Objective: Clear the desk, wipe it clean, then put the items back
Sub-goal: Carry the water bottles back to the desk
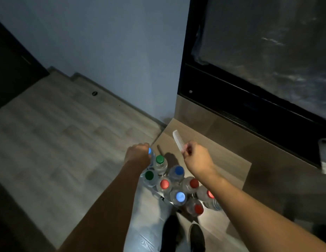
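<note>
- A person's left hand [138, 155] curls over the top of a clear plastic bottle with a pale blue cap [150, 151], gripping it at the far left edge of a cluster of bottles on the low wooden surface [231, 160].
- The bottles stand upright, packed close together below and between the two forearms: green caps [159, 159] near the left hand, a dark blue cap [179, 170] and a lit pale blue cap [180, 196] in the middle, red caps [194, 183] toward the right.
- All are clear with coloured screw caps, their long axes vertical, tops toward the camera.
- The right hand [196, 159] pinches a white comb [178, 140] by its near end, fingers curled round it, just right of the left hand and above the far side of the cluster.
- The comb is slim and pale with fine teeth along one edge; its long axis runs from the fingers up and to the far left, free end pointing away from the person.
- Grey wood-look floor [58, 133] stretches left; a dark glass-fronted unit [258, 70] rises at the far right.
</note>
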The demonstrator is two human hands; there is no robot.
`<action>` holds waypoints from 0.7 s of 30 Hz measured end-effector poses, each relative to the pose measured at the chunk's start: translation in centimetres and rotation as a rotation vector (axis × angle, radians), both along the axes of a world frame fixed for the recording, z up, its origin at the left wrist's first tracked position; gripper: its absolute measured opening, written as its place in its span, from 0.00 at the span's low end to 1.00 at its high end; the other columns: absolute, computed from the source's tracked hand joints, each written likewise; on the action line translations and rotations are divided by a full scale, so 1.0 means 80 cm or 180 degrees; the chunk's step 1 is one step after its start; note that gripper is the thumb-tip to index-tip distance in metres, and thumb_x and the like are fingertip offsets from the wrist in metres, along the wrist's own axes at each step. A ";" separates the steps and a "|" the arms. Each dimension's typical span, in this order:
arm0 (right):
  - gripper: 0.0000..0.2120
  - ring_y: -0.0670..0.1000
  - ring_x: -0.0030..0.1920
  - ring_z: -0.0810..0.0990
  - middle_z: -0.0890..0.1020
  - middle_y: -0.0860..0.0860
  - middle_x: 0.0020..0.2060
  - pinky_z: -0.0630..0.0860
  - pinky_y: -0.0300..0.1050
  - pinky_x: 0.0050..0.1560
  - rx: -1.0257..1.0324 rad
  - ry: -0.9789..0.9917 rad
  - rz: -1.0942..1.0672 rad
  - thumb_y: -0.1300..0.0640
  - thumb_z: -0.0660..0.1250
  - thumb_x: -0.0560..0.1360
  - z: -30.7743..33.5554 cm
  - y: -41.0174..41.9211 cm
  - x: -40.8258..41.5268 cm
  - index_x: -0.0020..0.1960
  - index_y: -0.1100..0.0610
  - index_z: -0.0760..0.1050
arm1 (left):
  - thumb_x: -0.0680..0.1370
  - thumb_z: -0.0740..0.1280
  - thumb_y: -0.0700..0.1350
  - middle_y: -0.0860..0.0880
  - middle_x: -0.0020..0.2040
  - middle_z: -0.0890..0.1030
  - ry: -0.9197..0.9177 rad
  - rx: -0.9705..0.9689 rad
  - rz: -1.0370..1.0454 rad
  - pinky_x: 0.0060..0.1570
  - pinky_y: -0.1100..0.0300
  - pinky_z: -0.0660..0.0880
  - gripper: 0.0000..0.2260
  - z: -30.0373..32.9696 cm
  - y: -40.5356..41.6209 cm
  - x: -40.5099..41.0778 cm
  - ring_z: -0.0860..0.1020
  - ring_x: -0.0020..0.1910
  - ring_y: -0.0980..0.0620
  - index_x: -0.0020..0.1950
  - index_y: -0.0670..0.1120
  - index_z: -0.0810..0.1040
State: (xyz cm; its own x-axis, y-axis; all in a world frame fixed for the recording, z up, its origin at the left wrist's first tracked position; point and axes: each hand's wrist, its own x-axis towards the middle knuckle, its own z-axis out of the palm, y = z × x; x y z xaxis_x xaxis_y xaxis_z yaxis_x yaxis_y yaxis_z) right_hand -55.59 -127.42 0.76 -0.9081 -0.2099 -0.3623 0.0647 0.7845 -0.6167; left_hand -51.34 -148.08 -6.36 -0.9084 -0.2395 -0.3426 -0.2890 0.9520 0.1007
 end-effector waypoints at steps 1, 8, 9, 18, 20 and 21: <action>0.03 0.54 0.47 0.81 0.83 0.53 0.49 0.80 0.53 0.49 0.0030 -0.0013 -0.0019 0.59 0.64 0.77 0.000 0.000 0.001 0.49 0.54 0.75 | 0.70 0.73 0.47 0.43 0.44 0.81 0.0031 -0.0045 -0.0100 0.41 0.55 0.74 0.11 -0.003 0.001 -0.001 0.81 0.43 0.41 0.48 0.43 0.78; 0.03 0.55 0.46 0.81 0.83 0.55 0.48 0.73 0.43 0.41 0.0055 0.0132 -0.0279 0.60 0.63 0.78 0.034 0.021 -0.002 0.49 0.56 0.75 | 0.75 0.69 0.48 0.45 0.60 0.76 -0.0272 -0.0117 -0.0074 0.59 0.57 0.71 0.17 0.045 0.019 -0.022 0.76 0.59 0.45 0.62 0.45 0.73; 0.03 0.55 0.46 0.81 0.83 0.54 0.47 0.73 0.43 0.42 0.0016 0.0181 -0.0349 0.60 0.63 0.77 0.044 0.027 -0.002 0.48 0.56 0.75 | 0.75 0.69 0.48 0.45 0.60 0.75 -0.0199 -0.0181 -0.0079 0.60 0.56 0.70 0.17 0.057 0.023 -0.022 0.76 0.59 0.45 0.62 0.44 0.73; 0.07 0.54 0.46 0.79 0.83 0.52 0.43 0.67 0.40 0.42 -0.0376 0.0609 -0.1239 0.59 0.63 0.77 0.120 0.109 0.008 0.47 0.56 0.80 | 0.73 0.67 0.44 0.45 0.59 0.74 0.0689 -0.0455 -0.0935 0.61 0.56 0.67 0.18 0.178 0.085 -0.040 0.73 0.60 0.44 0.62 0.44 0.71; 0.07 0.53 0.46 0.79 0.83 0.51 0.43 0.69 0.41 0.43 -0.0362 0.0693 -0.1456 0.58 0.63 0.77 0.127 0.134 0.016 0.47 0.55 0.80 | 0.72 0.69 0.47 0.45 0.59 0.73 0.0766 -0.0424 -0.1233 0.61 0.55 0.66 0.20 0.193 0.112 -0.050 0.72 0.61 0.44 0.62 0.44 0.70; 0.07 0.53 0.46 0.79 0.83 0.51 0.43 0.70 0.42 0.44 -0.0356 0.0734 -0.1589 0.58 0.63 0.77 0.129 0.148 0.022 0.47 0.55 0.80 | 0.72 0.70 0.48 0.45 0.59 0.73 0.0804 -0.0402 -0.1391 0.61 0.55 0.67 0.22 0.197 0.128 -0.054 0.72 0.61 0.45 0.63 0.44 0.70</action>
